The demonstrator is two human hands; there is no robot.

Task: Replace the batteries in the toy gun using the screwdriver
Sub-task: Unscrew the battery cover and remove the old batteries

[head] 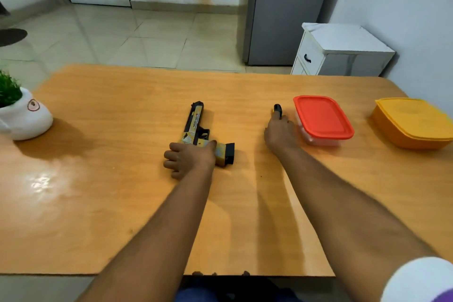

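On the desk the toy gun lies flat, barrel pointing away, left hand grasping its grip; right hand clenches the screwdriver.

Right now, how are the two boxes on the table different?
The red-lidded box has see-through walls; the yellow box is yellow all over. The red-lidded box sits beside the right hand; the yellow box sits farther right, near the table edge. Both are closed.
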